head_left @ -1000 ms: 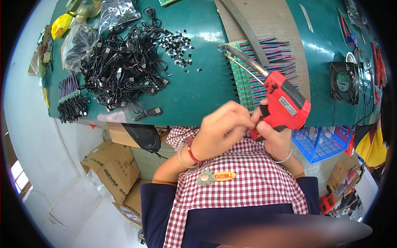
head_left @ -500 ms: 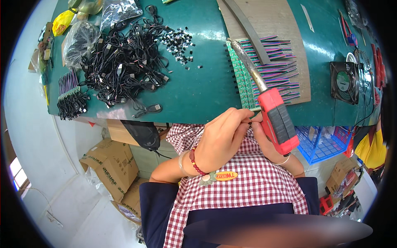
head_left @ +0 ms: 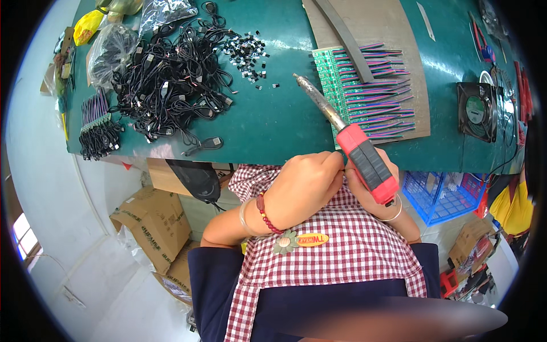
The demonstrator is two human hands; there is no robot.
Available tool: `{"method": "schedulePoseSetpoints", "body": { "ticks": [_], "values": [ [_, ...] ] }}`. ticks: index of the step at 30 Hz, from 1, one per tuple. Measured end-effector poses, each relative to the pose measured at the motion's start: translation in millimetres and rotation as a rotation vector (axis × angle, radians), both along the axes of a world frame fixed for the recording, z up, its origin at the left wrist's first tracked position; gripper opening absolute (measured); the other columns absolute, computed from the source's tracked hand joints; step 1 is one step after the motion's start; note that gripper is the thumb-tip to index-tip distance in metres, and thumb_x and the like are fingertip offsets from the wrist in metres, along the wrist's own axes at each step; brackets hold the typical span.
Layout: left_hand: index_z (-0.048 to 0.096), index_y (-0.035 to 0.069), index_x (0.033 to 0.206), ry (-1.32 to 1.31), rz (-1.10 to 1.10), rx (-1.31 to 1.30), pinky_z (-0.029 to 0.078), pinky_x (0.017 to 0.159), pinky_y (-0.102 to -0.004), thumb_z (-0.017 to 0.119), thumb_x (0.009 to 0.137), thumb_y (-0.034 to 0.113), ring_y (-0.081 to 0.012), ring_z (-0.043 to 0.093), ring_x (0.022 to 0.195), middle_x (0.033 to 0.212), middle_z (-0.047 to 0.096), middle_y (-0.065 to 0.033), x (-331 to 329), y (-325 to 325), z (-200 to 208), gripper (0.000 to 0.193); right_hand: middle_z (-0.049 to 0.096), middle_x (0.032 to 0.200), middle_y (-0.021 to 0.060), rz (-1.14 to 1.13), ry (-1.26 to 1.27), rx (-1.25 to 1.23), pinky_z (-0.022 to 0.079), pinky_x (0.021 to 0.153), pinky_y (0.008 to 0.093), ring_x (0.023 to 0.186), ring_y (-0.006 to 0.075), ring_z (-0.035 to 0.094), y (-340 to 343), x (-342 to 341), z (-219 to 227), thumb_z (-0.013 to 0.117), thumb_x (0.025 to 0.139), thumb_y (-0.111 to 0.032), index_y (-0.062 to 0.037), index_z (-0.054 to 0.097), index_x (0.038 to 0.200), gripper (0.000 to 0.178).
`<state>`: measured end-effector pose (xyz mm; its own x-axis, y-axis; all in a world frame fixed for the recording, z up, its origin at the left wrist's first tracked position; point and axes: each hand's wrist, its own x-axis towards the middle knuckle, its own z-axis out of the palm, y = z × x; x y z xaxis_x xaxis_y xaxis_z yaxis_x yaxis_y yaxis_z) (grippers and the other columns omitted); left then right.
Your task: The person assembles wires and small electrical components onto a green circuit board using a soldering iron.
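Note:
A soldering iron with a red and black handle lies against my right hand, its metal tip slanting up to the left above the green table edge. My left hand is closed, fingertips pinched together and meeting the right hand's fingers in front of my checked apron. Whatever is between the fingertips is hidden. Just beyond the hands lies a panel of green circuit boards with rows of coloured wires running off its right side. A grey metal bar rests across some wires.
A big heap of black cables covers the table's left part, beside small black-and-silver connectors. Wired boards lie at the far left. A black fan stands at right. Below are a blue crate and cardboard boxes.
The soldering iron has swung left and down, its tip moving off the circuit boards' edge. My left hand has rolled over, hiding the small black piece seen earlier at the fingertips.

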<state>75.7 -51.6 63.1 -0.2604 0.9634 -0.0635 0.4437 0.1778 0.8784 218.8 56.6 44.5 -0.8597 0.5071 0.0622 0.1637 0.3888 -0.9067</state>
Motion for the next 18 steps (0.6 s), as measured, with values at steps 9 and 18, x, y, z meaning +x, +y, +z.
{"method": "schedulePoseSetpoints", "body": {
  "ticks": [9, 18],
  "values": [
    [0.052, 0.001, 0.079, -0.756, 0.240, -0.268, 0.040, 0.044, -0.0181, 0.054, 0.083, 0.006, -0.0045, 0.050, 0.050, 0.065, 0.058, -0.0033, -31.6, 10.8, -59.3, 0.007, 0.052, 0.072, 0.0056, -0.295, 0.021, -0.329, 0.043, 0.058, 0.0284, 0.061, 0.0136, 0.049, 8.1, 67.4, -26.8, 0.058, 0.082, -0.006, 0.0016, 0.044, 0.120, 0.041],
    [0.052, 0.001, 0.075, -0.780, 0.279, -0.413, 0.036, 0.038, -0.0184, 0.055, 0.081, 0.007, -0.0056, 0.052, 0.047, 0.064, 0.059, -0.0050, -33.5, 21.3, -56.7, 0.009, 0.057, 0.074, 0.0039, -0.253, 0.004, -0.727, 0.044, 0.059, 0.0272, 0.065, 0.0124, 0.054, 3.5, 118.6, -35.4, 0.062, 0.078, -0.005, 0.0020, 0.058, 0.095, 0.019]
  ]
}}
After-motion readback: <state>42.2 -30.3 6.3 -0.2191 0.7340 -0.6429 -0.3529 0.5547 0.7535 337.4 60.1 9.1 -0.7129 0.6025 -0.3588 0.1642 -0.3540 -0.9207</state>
